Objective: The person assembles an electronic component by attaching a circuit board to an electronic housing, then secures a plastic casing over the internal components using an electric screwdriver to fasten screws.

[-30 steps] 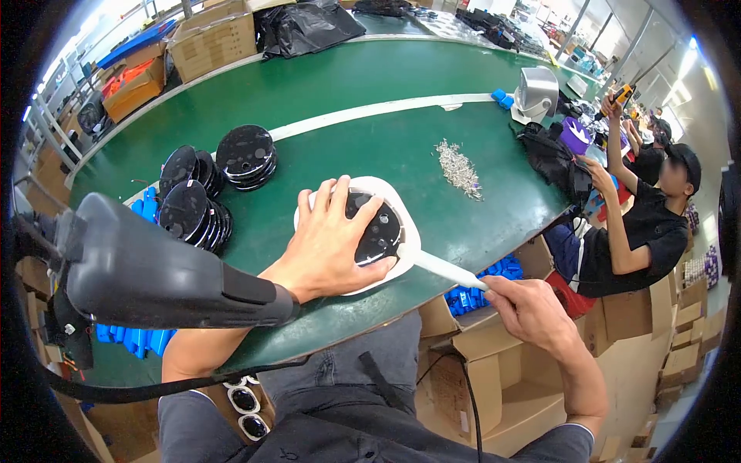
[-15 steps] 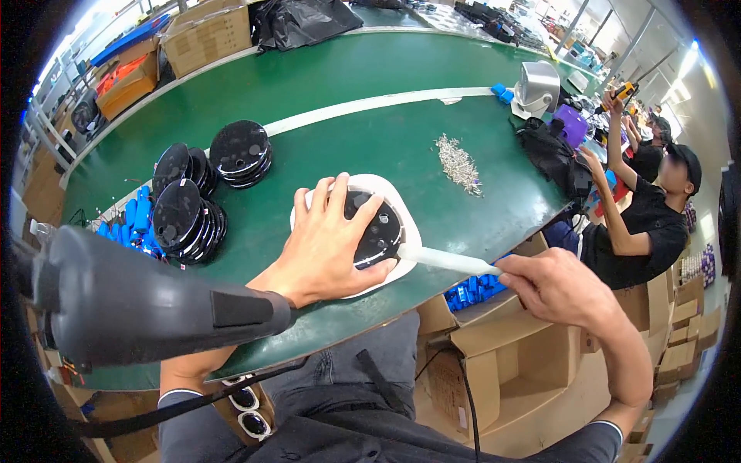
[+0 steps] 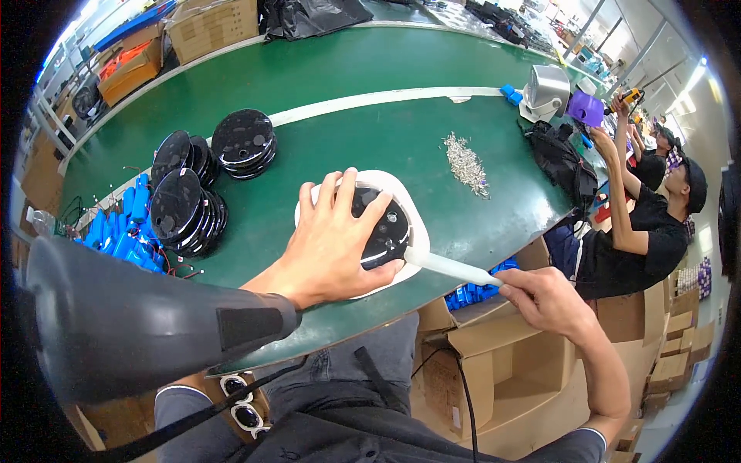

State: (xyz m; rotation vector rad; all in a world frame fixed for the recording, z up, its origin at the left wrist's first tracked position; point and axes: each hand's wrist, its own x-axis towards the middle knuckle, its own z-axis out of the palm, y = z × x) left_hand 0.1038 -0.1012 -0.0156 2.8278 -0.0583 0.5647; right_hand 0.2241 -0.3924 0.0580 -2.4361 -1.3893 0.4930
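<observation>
My left hand (image 3: pixel 328 245) lies with spread fingers over a round black disc (image 3: pixel 390 231). That disc sits inside a rounded white housing (image 3: pixel 417 224) near the table's front edge, and my palm hides its left part. My right hand (image 3: pixel 552 305) is closed round the end of a pale whitish plastic stick-like tool (image 3: pixel 463 270). The tool's far end touches the right side of the housing, beside the disc's edge and close to my left thumb. I cannot make out the tool's exact kind.
Stacks of black discs (image 3: pixel 245 143) and blue wired packs (image 3: pixel 127 231) stand left on the green table (image 3: pixel 363 143). Small screws (image 3: pixel 465 166) lie in a heap. A large black cylinder (image 3: pixel 154 316) blocks the lower left. Right are a cardboard box (image 3: pixel 517 370) and a person (image 3: pixel 633 231).
The view has shifted slightly. My right hand sits a little lower and the tool slopes more steeply, its far end still at the housing's edge. My left hand keeps its place on the disc.
</observation>
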